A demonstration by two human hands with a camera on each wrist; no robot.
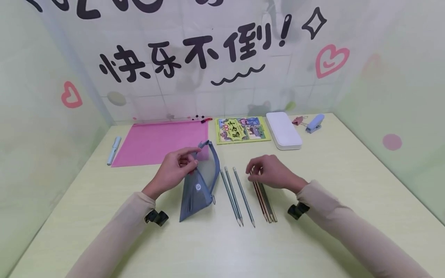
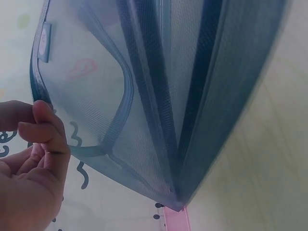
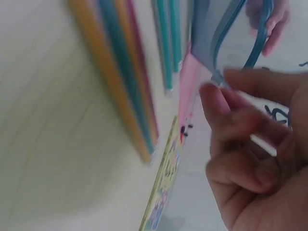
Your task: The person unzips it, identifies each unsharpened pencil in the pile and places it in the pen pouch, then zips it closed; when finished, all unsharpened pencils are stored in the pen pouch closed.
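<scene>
My left hand [image 1: 175, 168] pinches the open upper edge of a blue-grey mesh zipper pouch [image 1: 198, 193], which it holds up on the table. The pouch's mouth gapes to the right, with the zipper pull hanging at its near corner. My right hand [image 1: 271, 172] hovers over the far ends of several pencils [image 1: 264, 204] in red-brown, gold and dark tones; its fingers are loosely bent with nothing between them. In the right wrist view these pencils [image 3: 115, 72] lie apart from the fingertips. Three light blue pencils [image 1: 246, 199] lie between pouch and bundle, points toward me.
Behind the pouch is a pink zip folder [image 1: 156, 143], with a pale blue pen [image 1: 114, 150] at its left. A yellow illustrated booklet [image 1: 242, 130], a white box [image 1: 283, 131], a pink binder clip [image 1: 298, 120] and a blue stapler [image 1: 315, 123] line the back edge.
</scene>
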